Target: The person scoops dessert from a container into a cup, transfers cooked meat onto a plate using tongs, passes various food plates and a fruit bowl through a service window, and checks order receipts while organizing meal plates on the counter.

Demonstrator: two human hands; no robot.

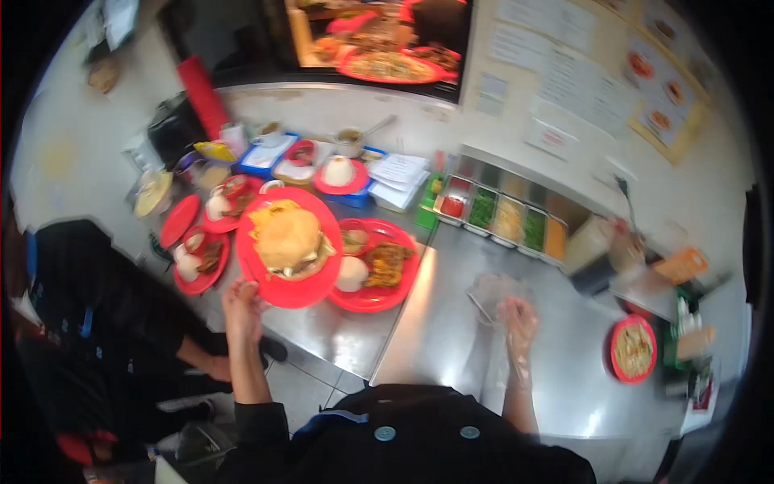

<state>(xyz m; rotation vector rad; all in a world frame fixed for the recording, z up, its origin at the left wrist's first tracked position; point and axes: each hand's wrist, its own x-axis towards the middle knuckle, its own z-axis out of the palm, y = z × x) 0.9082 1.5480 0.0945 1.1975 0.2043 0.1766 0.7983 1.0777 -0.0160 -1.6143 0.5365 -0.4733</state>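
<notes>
My left hand (pixel 243 310) is closed on the near-left rim of a red plate (pixel 302 300), lifted above the counter. On that plate sit a burger (pixel 289 240) in a round bun and some yellow fries (pixel 272 218). My right hand (pixel 518 317) is over the steel counter with its fingers curled, and its wrist looks wrapped in thin clear plastic. Beside its fingertips is a see-through, blurred piece (pixel 488 298), perhaps plastic; whether the fingers grip it is unclear. Just right of the lifted plate, a red oval plate (pixel 372 306) carries a mound of rice (pixel 352 274) and browned food (pixel 387 264).
Several red plates with rice (pixel 189 266) stand at the left. Steel trays of toppings (pixel 484 208) line the back. A red plate of pale food (pixel 634 348) is at the right. Another person in dark clothes (pixel 97 298) stands close on the left. A screen (pixel 379 40) hangs above.
</notes>
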